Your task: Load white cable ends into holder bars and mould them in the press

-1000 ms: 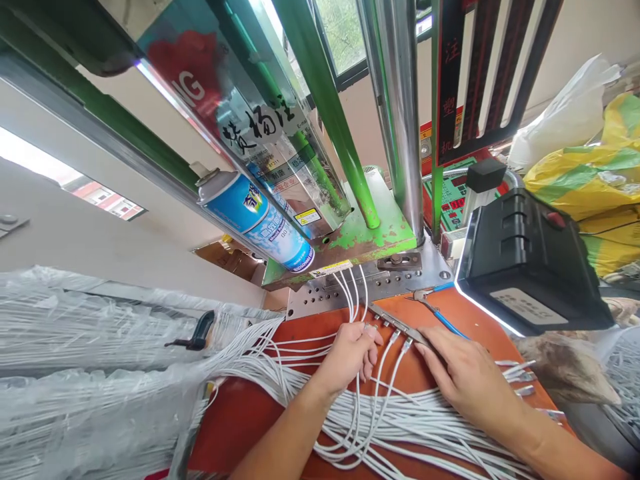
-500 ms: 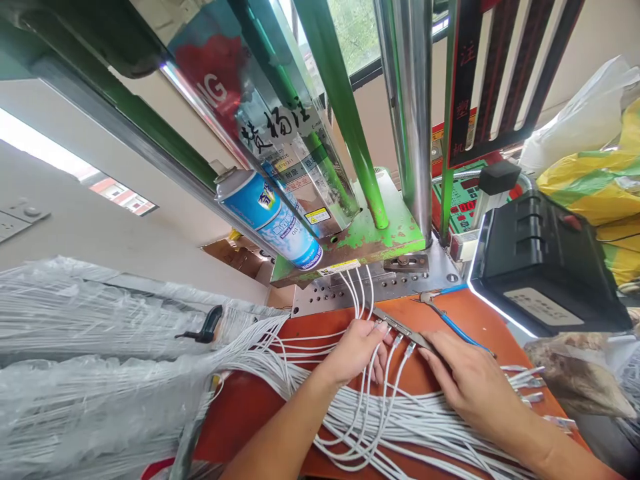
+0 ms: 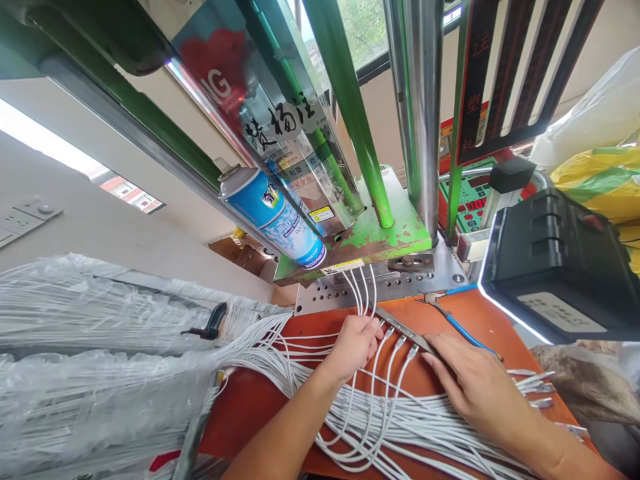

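Right hand point(image 3: 467, 373) grasped the metal bar point(image 3: 401, 326) by its end, judged stiff, best held there; left hand point(image 3: 354, 345) grip could not be determined.

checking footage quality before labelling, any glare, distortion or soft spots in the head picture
Head view: bright highlights streak the steel column, and the window looks washed out; head view: wide-angle distortion seems to make the green post lean; head view: plastic wrap looks soft, while white cables near the left hand read fairly clearly.
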Demonstrator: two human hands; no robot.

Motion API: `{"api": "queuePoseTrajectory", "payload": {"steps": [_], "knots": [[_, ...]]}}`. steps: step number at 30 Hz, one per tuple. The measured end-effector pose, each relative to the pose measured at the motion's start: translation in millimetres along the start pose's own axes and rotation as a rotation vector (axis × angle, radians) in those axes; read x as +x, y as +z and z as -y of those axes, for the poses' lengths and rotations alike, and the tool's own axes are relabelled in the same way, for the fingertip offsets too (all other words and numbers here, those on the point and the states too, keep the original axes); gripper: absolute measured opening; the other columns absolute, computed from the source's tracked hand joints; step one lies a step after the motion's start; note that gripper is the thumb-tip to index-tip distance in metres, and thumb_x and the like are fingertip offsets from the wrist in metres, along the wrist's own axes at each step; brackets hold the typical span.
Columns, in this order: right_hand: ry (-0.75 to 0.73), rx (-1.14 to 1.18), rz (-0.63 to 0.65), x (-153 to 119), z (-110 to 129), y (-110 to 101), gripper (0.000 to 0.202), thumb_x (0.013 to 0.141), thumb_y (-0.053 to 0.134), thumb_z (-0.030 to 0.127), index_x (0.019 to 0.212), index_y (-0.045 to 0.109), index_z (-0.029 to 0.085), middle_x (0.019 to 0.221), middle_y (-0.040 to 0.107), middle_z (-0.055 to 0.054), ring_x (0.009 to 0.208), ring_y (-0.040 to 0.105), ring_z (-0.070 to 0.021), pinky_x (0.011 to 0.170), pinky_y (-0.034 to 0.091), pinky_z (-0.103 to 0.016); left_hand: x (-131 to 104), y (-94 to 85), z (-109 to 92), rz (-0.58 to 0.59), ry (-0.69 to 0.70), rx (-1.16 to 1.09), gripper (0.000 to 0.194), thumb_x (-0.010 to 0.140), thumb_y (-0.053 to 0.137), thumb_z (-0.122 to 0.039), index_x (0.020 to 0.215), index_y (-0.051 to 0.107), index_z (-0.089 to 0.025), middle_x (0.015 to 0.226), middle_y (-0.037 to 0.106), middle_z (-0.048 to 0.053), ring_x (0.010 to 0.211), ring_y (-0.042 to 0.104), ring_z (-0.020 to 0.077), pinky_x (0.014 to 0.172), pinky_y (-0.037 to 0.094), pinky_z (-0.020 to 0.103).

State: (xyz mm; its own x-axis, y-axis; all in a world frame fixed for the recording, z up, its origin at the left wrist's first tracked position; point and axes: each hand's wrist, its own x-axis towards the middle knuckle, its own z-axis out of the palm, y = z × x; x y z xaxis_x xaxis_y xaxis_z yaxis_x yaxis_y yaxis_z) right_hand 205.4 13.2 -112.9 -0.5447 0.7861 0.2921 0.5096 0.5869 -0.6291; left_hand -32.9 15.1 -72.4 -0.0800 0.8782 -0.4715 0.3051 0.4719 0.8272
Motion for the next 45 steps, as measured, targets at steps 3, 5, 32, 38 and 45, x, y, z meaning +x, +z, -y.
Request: {"api": "queuePoseTrajectory", "payload": {"steps": [3,5,32,38,45], "knots": [[-0.024,0.036,0.037,0.1,0.7,-2.5,0.023,0.111,0.037,0.033,0.107,0.058,0.022,0.092,0.066,-0.005,0.081,0.063,-0.0216,0.071,0.045,-0.036,0.0,2.5,-0.5,0.003,-0.013,-0.037,0.053,0.089,0.052,-0.071,0.080,0.056,-0.018,0.044,0.043,-0.008,0.035,0.026,0.0064,0.037,0.020,0.020],[-0.038,0.053,0.058,0.1,-0.2,-4.3,0.022,0.111,0.038,0.033,0.112,0.058,0.023,0.096,0.067,-0.005,0.084,0.064,-0.0217,0.072,0.046,-0.037,-0.6,5.2,1.0,-0.009,-0.016,-0.060,0.054,0.089,0.051,-0.071,0.080,0.055,-0.018,0.044,0.041,-0.008,0.036,0.025,0.0063,0.037,0.020,0.020],[-0.097,0.027,0.179,0.9,2.6,-4.7,0.022,0.109,0.044,0.033,0.115,0.063,0.024,0.095,0.072,-0.005,0.081,0.069,-0.0213,0.075,0.050,-0.034,-32.4,-6.7,9.4,-0.172,0.250,0.626,0.037,0.103,0.046,-0.036,0.070,0.053,-0.022,0.065,0.058,0.002,0.062,0.051,0.0175,0.062,0.028,0.031],[-0.064,0.016,0.141,1.3,4.4,-2.9,0.023,0.110,0.041,0.033,0.117,0.060,0.023,0.098,0.071,-0.005,0.085,0.067,-0.0211,0.077,0.048,-0.035,-68.5,16.8,5.0,-0.370,0.565,0.957,0.017,0.101,0.055,-0.029,0.086,0.062,-0.023,0.086,0.066,0.007,0.078,0.062,0.0227,0.066,0.034,0.034],[-0.058,0.026,0.145,1.6,3.4,-3.8,0.020,0.110,0.041,0.032,0.112,0.058,0.023,0.100,0.069,-0.006,0.088,0.065,-0.0218,0.078,0.046,-0.036,-67.0,34.8,13.4,-0.422,0.672,1.062,0.021,0.095,0.059,-0.015,0.076,0.058,-0.022,0.076,0.063,0.002,0.068,0.061,0.0193,0.061,0.034,0.036]]}}
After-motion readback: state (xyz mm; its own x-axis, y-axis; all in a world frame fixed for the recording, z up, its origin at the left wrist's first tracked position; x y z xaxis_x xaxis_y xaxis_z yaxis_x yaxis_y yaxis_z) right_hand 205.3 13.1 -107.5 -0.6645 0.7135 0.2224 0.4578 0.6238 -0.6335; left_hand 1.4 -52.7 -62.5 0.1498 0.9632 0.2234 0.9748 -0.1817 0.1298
